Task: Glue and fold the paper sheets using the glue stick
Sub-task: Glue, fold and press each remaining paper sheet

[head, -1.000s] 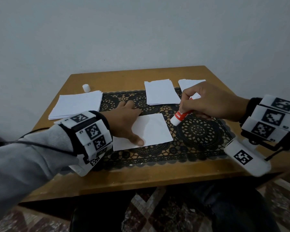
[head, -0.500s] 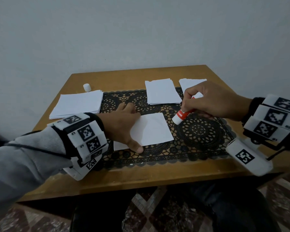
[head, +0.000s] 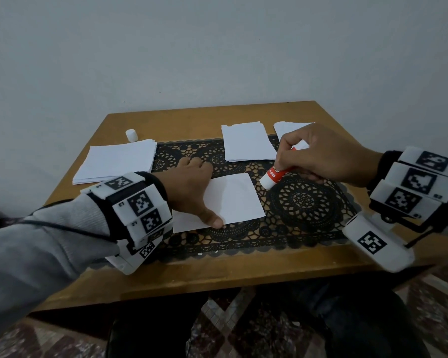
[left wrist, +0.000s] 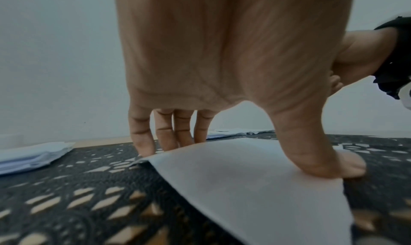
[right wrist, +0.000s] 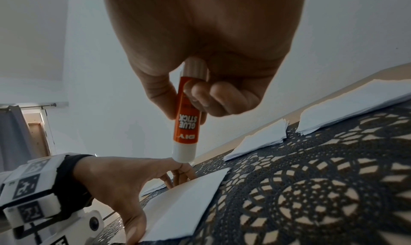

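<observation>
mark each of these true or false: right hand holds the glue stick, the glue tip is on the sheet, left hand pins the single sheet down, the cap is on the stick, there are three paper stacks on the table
1. The right hand holds the glue stick. True.
2. The glue tip touches the single sheet. False: it hangs in the air off the sheet's right edge.
3. The left hand pins that sheet down. True.
4. The cap is on the stick. False: it stands alone at the table's far left.
5. Three paper stacks lie on the table. True: left stack, middle stack, right stack.
</observation>
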The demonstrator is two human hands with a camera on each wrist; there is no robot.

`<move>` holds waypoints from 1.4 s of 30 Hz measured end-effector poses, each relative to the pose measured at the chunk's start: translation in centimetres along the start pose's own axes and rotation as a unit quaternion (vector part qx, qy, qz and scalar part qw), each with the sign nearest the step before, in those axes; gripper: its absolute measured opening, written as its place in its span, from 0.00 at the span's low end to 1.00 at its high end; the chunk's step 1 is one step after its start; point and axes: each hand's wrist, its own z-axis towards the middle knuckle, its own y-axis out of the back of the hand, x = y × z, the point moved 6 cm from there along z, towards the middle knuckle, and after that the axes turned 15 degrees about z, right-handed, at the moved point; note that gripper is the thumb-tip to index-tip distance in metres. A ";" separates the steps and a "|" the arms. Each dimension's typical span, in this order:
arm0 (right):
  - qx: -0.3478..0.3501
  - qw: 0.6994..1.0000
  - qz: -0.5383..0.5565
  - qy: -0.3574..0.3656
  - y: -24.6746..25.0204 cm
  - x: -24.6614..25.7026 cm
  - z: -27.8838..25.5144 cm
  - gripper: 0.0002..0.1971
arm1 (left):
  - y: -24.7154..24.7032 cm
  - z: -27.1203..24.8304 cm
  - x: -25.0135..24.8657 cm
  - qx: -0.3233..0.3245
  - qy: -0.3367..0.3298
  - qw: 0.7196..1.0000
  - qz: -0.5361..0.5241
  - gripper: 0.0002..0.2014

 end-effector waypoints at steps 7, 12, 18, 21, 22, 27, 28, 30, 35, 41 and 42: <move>-0.003 1.000 -0.005 -0.005 0.1 -0.3 -0.2 0.08 | 0.0 0.3 0.3 0.009 -0.004 1.000 -0.020 0.44; -0.001 1.000 -0.006 -0.006 -0.1 -0.2 -0.2 0.08 | 0.5 0.2 -0.1 0.018 -0.023 0.999 -0.041 0.42; 0.001 1.000 0.012 -0.006 -0.2 -0.2 0.0 0.10 | 1.2 0.1 0.6 -0.039 -0.015 0.984 -0.175 0.28; 0.003 1.000 0.025 0.002 -0.4 0.0 0.1 0.11 | 1.5 -0.2 1.6 -0.077 -0.019 0.962 -0.260 0.27; 0.004 1.000 0.027 0.003 -0.5 0.1 0.1 0.11 | 1.7 -0.5 1.7 -0.090 -0.034 0.954 -0.283 0.28; 0.004 1.000 0.016 0.013 -0.9 0.4 0.3 0.10 | 2.0 -1.9 1.9 -0.076 -0.106 0.930 -0.344 0.18; 0.005 1.000 0.014 0.015 -1.0 0.5 0.3 0.10 | 1.9 -2.1 2.0 -0.062 -0.105 0.930 -0.347 0.17; 0.007 1.000 0.010 0.019 -1.3 0.6 0.5 0.10 | 1.6 -2.4 2.4 -0.054 -0.077 0.935 -0.341 0.14; -0.011 0.998 -0.033 0.048 -2.1 1.4 1.5 0.10 | 0.4 -2.3 3.7 -0.094 0.036 0.939 -0.328 0.14; -0.038 0.986 -0.146 0.073 -3.5 1.9 4.0 0.10 | -1.0 -1.8 3.1 -0.059 0.044 0.964 -0.256 0.12; -0.037 0.984 -0.156 0.073 -3.8 1.8 4.5 0.10 | -1.0 -1.7 3.1 -0.059 0.045 0.966 -0.247 0.12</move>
